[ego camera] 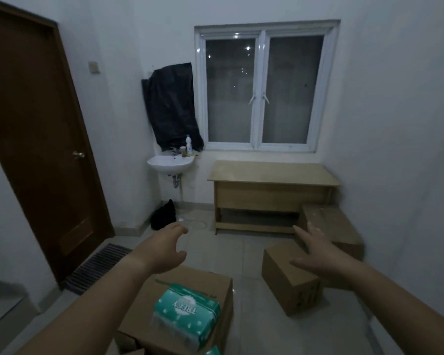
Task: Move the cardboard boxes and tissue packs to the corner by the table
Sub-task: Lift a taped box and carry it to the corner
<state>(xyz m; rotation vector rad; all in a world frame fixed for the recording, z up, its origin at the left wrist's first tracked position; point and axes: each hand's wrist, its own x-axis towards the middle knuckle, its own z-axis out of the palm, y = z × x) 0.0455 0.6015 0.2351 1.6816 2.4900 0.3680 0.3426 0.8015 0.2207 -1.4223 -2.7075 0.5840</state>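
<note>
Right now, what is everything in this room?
White-framed window: one, white, far wall.
Light wooden table: one, tan, under the window.
Brown cardboard boxes: three, brown, floor; one nearest, one right of it, one beside the table.
Green plastic tissue packs: two, green; one on nearest box, another's corner at bottom edge.
White wall sink: one, white, left of table.
Brown wooden door: one, brown, left wall.
Black plastic sheet: one, black, above sink.
Black bag: one, black, floor below sink.
Hands: two, bare, empty; left hand, right hand, both open.
</note>
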